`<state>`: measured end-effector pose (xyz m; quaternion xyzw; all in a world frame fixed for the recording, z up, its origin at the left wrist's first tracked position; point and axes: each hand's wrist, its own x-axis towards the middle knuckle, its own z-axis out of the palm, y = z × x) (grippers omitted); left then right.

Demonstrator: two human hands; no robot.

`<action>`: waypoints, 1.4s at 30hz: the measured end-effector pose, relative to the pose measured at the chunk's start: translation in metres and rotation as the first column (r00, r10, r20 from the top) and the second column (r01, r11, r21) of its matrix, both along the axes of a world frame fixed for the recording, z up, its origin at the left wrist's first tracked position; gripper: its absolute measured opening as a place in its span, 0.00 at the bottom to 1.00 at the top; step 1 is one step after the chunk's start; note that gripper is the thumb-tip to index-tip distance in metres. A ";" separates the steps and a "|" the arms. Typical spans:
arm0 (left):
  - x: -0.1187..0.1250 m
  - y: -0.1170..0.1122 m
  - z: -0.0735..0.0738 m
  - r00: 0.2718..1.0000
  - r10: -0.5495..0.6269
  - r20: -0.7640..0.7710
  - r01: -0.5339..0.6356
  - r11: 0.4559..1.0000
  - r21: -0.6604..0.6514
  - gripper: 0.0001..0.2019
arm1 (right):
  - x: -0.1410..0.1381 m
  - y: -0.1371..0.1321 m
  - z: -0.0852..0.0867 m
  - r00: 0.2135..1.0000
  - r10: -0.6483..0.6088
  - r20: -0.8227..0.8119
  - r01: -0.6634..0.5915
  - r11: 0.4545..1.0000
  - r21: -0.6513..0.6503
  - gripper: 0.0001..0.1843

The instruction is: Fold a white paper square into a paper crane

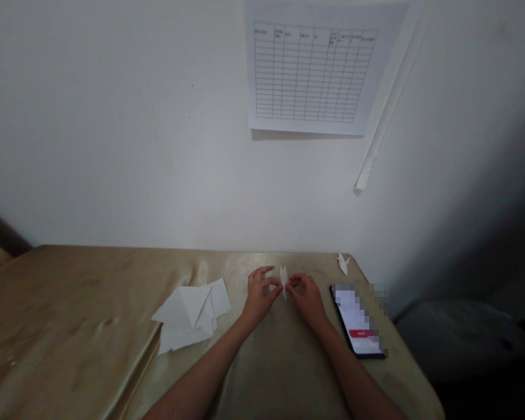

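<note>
White folded paper [284,276] sits between left hand [259,293] and right hand [307,294], both hands pinching its sides.

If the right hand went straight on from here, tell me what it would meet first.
The small folded white paper, which the right hand already seems to pinch; beyond it, likely the left hand, though depth is unclear.

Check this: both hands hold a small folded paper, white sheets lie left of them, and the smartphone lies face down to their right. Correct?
Not quite: the head view shows the smartphone face up and lit, to their right. The left hand and right hand do hold the small folded paper, with white sheets left of them.
</note>
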<state>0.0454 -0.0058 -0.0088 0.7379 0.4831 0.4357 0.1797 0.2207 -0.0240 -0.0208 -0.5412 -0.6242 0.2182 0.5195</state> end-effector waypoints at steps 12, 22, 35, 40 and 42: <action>0.001 -0.003 0.002 0.999 0.030 0.014 -0.030 0.999 0.031 0.04 | -0.004 -0.006 0.008 0.993 0.063 0.098 -0.068 0.997 0.047 0.07; 0.004 -0.005 0.006 1.000 0.017 -0.020 -0.015 0.997 0.077 0.03 | -0.004 -0.003 0.003 0.994 0.041 0.098 -0.046 0.998 0.048 0.09; 0.007 -0.007 0.005 1.000 -0.018 -0.014 0.018 0.999 0.036 0.04 | -0.008 -0.006 0.001 0.979 -0.036 0.199 0.016 0.995 0.103 0.05; 0.008 -0.006 0.004 1.000 -0.021 0.002 0.021 1.000 0.011 0.04 | -0.009 -0.007 0.002 0.977 -0.049 0.208 0.027 0.994 0.104 0.04; 0.007 -0.005 0.003 1.000 -0.014 0.007 0.014 1.000 0.001 0.04 | -0.008 -0.007 0.002 0.976 -0.055 0.213 0.031 0.993 0.114 0.04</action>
